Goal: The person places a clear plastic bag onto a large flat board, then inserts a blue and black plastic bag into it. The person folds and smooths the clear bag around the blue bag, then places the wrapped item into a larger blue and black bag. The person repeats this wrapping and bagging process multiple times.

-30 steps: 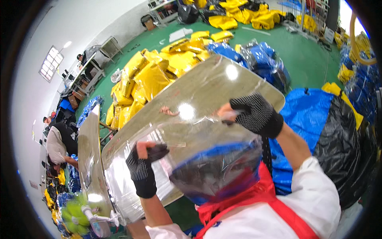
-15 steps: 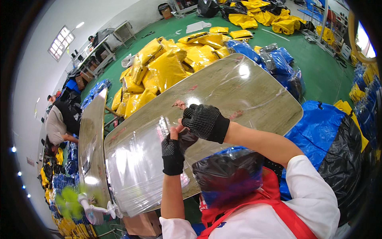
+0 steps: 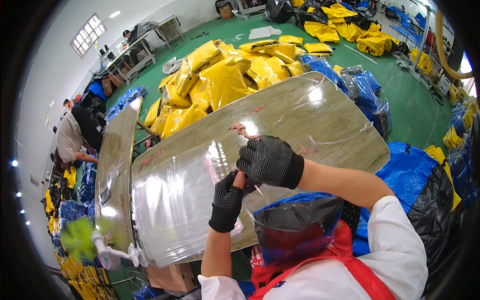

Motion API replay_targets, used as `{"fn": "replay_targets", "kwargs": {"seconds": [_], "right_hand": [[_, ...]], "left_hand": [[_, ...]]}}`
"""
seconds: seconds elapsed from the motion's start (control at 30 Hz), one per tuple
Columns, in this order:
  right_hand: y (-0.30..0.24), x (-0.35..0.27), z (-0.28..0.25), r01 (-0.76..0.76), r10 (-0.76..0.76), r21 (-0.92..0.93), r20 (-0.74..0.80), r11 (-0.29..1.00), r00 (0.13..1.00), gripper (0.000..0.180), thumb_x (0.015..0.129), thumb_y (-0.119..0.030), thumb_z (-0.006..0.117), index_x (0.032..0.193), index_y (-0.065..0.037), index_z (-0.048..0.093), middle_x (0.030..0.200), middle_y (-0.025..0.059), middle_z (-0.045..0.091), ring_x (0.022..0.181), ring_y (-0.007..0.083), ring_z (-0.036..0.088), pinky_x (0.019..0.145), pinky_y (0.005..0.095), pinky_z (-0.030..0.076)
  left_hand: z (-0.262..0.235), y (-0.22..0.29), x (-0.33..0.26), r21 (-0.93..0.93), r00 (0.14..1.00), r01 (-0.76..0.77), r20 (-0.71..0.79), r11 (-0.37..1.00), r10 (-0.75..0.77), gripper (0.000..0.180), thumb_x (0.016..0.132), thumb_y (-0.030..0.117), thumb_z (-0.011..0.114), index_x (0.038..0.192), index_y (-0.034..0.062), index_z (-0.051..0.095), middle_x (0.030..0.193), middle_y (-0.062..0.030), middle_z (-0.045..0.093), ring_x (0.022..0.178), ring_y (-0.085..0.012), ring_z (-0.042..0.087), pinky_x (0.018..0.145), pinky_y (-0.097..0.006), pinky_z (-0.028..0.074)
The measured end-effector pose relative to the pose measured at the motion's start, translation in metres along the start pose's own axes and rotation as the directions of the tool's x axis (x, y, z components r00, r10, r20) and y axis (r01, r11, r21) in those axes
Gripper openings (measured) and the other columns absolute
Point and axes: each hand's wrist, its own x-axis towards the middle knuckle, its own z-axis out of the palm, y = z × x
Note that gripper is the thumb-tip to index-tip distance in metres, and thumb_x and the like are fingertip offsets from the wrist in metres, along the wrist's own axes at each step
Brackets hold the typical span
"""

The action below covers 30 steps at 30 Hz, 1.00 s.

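Over the wooden-topped table (image 3: 345, 135), my two hands in black dotted fingerless gloves meet. My left hand (image 3: 229, 196) is closed, its thumb up against the fingers of my right hand (image 3: 270, 161). The right one is curled, knuckles up; whatever lies between the fingertips is too small or hidden to name. Close in front of my body rests a blue and black folded bundle in clear plastic (image 3: 297, 225). Left of my hands lies a stack of clear plastic bags (image 3: 172, 205). Just beyond my right hand sits a crumpled brown strip (image 3: 241, 130).
Behind the table is a heap of yellow packages (image 3: 220, 82), with blue packages (image 3: 360, 90) to its right. A blue and black sheet (image 3: 410, 172) lies at the right. A small green-bladed fan (image 3: 82, 237) stands lower left. Another person (image 3: 75, 132) bends over at the far left.
Both hands have shifted slightly right and nearer in the picture, staying together. The whole view has moved a little as well. The bagged bundle remains in front of my body.
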Motion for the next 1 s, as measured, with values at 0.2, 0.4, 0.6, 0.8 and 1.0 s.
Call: {"fn": "replay_targets", "kwargs": {"seconds": [0.2, 0.4, 0.6, 0.8, 1.0], "right_hand": [[0.158, -0.093, -0.066, -0.646, 0.554, 0.024, -0.54, 0.763, 0.634, 0.013, 0.081, -0.016, 0.059, 0.091, -0.007, 0.058, 0.087, 0.0123, 0.061, 0.079, 0.0232, 0.058, 0.072, 0.0345, 0.049], [0.115, -0.172, -0.087, -0.537, 0.8, 0.599, -0.371, 0.594, 0.471, 0.032, 0.092, -0.026, 0.052, 0.113, -0.002, 0.054, 0.106, 0.0089, 0.06, 0.095, 0.0156, 0.054, 0.081, 0.0295, 0.046], [0.063, -0.161, -0.07, -0.615, 0.798, 0.788, 0.35, 0.032, 0.491, 0.033, 0.088, -0.03, 0.06, 0.106, -0.003, 0.067, 0.089, 0.0035, 0.069, 0.075, 0.0075, 0.057, 0.069, 0.0216, 0.046], [0.024, -0.2, -0.095, -0.511, 0.591, 0.859, 0.433, -0.042, 0.68, 0.047, 0.086, -0.026, 0.063, 0.12, 0.005, 0.054, 0.124, 0.0195, 0.054, 0.104, 0.0301, 0.061, 0.083, 0.0375, 0.053], [-0.017, -0.265, -0.09, -0.541, 0.374, 0.332, 0.45, 0.773, 0.811, 0.047, 0.073, -0.023, 0.073, 0.117, -0.012, 0.06, 0.127, 0.0128, 0.054, 0.105, 0.0309, 0.059, 0.088, 0.037, 0.048]], "left_hand": [[-0.007, -0.009, 0.0, -0.365, 1.0, 0.021, 0.013, 0.931, -0.017, 0.042, 0.098, 0.03, 0.044, 0.117, -0.007, 0.053, 0.106, -0.016, 0.063, 0.093, -0.0224, 0.063, 0.084, -0.033, 0.051], [-0.011, -0.02, -0.002, -0.43, 0.997, -0.056, -0.08, 0.901, 0.024, 0.04, 0.098, 0.026, 0.042, 0.114, -0.0099, 0.052, 0.107, -0.0196, 0.062, 0.093, -0.0263, 0.063, 0.086, -0.036, 0.05], [-0.035, 0.008, -0.008, 0.457, 1.0, 0.017, -0.03, 0.889, -0.004, 0.045, 0.097, 0.039, 0.042, 0.121, 0.0036, 0.055, 0.108, -0.0117, 0.064, 0.06, -0.0093, 0.056, 0.049, -0.024, 0.043], [-0.015, 0.015, -0.058, -0.132, 0.996, 0.09, 0.033, 0.987, -0.086, 0.041, 0.091, 0.035, 0.047, 0.116, 0.0028, 0.051, 0.124, -0.0178, 0.055, 0.076, -0.0221, 0.053, 0.065, -0.032, 0.043], [-0.027, -0.025, -0.099, 0.681, 0.747, -0.64, 0.66, 0.356, 0.08, 0.021, 0.058, 0.008, 0.06, 0.076, 0.0111, 0.069, 0.131, -0.014, 0.05, 0.126, -0.0442, 0.038, 0.105, -0.047, 0.033]]}}
